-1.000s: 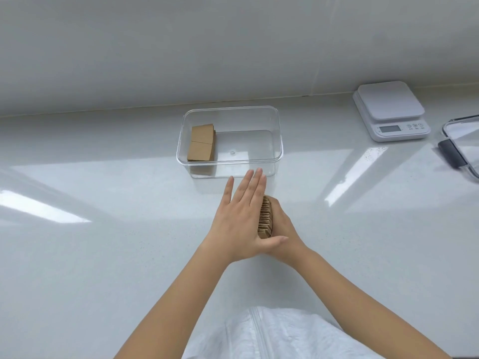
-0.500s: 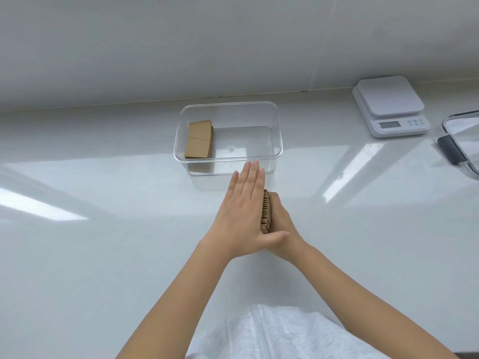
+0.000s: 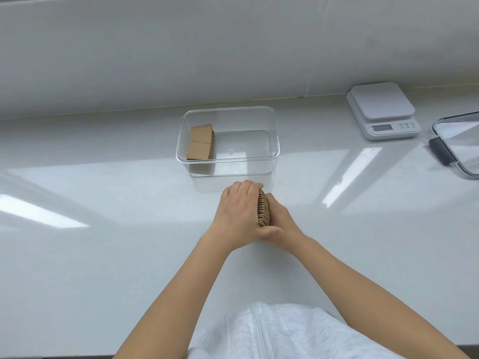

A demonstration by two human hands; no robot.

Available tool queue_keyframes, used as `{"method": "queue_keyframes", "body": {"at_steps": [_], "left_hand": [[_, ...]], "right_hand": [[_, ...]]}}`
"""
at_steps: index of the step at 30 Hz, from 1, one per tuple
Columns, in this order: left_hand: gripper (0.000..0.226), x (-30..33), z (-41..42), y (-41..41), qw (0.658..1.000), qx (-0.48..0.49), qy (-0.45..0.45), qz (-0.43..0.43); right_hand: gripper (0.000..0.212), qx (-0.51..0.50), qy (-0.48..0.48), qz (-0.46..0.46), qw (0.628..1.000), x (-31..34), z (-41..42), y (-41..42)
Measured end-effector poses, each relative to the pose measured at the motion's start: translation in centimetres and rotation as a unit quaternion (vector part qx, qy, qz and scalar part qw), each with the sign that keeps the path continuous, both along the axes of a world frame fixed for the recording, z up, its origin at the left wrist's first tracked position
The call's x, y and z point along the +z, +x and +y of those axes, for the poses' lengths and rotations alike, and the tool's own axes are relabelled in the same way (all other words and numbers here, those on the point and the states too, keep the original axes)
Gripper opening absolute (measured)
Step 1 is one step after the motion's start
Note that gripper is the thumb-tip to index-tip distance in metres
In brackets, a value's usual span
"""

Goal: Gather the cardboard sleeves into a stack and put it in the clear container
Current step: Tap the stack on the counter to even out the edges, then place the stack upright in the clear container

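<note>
A stack of brown cardboard sleeves (image 3: 263, 209) stands on edge on the white counter, squeezed between both my hands. My left hand (image 3: 239, 213) presses its left face, fingers curled over the far end. My right hand (image 3: 281, 220) holds the right face and is mostly hidden behind the stack. Just beyond them stands the clear container (image 3: 272, 141), open at the top. Another stack of sleeves (image 3: 200, 146) leans against its left wall inside.
A white kitchen scale (image 3: 382, 110) sits at the back right near the wall. A clear lid with a dark clip (image 3: 456, 149) lies at the right edge. White counter (image 3: 103, 229) spreads left of my hands. My white garment shows at the bottom.
My left hand's fingers, flat and stretched out before, have curled over the far end of the stack. Both hands stayed just in front of the container.
</note>
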State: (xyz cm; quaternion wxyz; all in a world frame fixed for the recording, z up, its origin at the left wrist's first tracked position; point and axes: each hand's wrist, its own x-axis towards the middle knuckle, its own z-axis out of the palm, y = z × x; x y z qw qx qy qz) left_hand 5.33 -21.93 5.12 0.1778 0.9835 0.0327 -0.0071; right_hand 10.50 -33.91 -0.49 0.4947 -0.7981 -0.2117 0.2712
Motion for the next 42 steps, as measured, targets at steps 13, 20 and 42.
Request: {"method": "queue_keyframes", "body": {"at_steps": [13, 20, 42], "left_hand": [[0.099, 2.1, 5.1, -1.2, 0.746, 0.120, -0.654, 0.033], [0.064, 2.5, 3.2, 0.8, 0.697, 0.214, -0.681, 0.061], [0.022, 3.8, 9.9, 15.8, 0.712, 0.299, -0.632, 0.067]], "right_hand": [[0.052, 0.037, -0.042, 0.067, 0.996, 10.1, 0.1, 2.0], [0.050, 0.063, 0.003, 0.208, 0.976, 10.2, 1.8, 3.8], [0.051, -0.220, 0.031, 0.041, 0.974, 10.3, 6.2, 17.3]]}}
